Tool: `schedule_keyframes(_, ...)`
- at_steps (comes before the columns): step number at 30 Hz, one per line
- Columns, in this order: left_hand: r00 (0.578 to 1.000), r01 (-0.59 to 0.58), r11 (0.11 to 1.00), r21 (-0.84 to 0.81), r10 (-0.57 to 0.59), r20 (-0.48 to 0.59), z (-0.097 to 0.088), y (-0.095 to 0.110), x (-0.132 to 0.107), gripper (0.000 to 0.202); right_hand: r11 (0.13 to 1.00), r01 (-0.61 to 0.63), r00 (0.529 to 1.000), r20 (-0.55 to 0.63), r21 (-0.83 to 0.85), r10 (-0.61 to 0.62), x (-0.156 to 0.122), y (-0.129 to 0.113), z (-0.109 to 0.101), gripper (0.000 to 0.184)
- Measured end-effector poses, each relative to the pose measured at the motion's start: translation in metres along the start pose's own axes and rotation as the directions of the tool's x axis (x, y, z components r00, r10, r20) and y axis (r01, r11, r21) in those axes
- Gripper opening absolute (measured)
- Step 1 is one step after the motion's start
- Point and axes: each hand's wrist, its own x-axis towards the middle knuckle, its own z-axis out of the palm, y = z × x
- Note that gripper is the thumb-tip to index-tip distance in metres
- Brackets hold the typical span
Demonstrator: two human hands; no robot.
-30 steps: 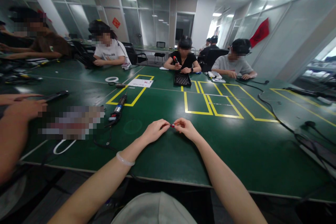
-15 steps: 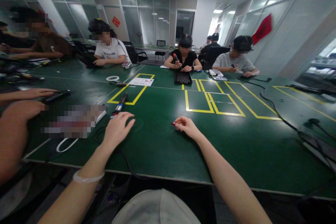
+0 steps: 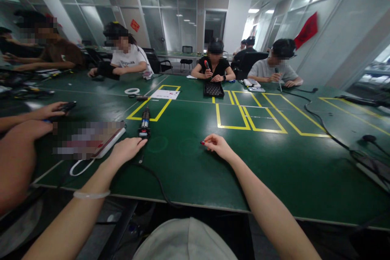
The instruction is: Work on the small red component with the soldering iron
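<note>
On the green table (image 3: 195,187), an electric screwdriver (image 3: 145,122) with a black body, a silver and blue band and a thin tip points away from me. My left hand (image 3: 129,148) is at its near end, thumb and fingers drawn together there; the exact grip is partly hidden. A black cord (image 3: 160,183) runs from near that hand to the table's front edge. Further right, my right hand (image 3: 217,146) pinches a small red and dark piece (image 3: 202,143) just over the tabletop. Its exact kind is too small to make out.
Yellow tape outlines (image 3: 233,127) mark the table beyond my hands. Left lies a blurred flat white-edged object (image 3: 111,142) with a white loop, beside a neighbour's hand (image 3: 56,109) on a dark device. A paper (image 3: 166,94), white ring (image 3: 132,91) and black tray (image 3: 213,89) lie farther off.
My left hand has shifted left and lower, its thumb and fingers closing together. The screwdriver has swung slightly right and lies straighter. My right hand stays almost still with the small piece.
</note>
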Motion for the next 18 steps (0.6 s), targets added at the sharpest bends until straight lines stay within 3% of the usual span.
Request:
schedule_keyframes(5,0.994,-0.089,0.994,-0.062,0.092,0.056,-0.009,0.053,0.014,0.051,1.000,-0.015,1.000,-0.008,0.008,0.015,0.000,-0.001,-0.001,0.030)
schedule_keyframes(9,0.983,-0.181,0.983,-0.021,0.180,-0.043,-0.007,0.105,0.015,0.048,1.000,-0.009,1.000,-0.026,-0.009,0.009,0.000,-0.002,-0.002,0.029)
schedule_keyframes(14,0.941,-0.314,0.949,-0.022,0.308,-0.138,0.003,0.170,0.001,0.046,0.990,0.017,0.988,-0.152,-0.141,-0.039,0.002,-0.002,-0.011,0.026)
schedule_keyframes(18,0.897,-0.421,0.906,-0.052,0.407,-0.173,0.015,0.206,-0.015,0.044,0.967,0.030,0.970,-0.228,-0.253,-0.090,0.003,-0.001,-0.020,0.022)
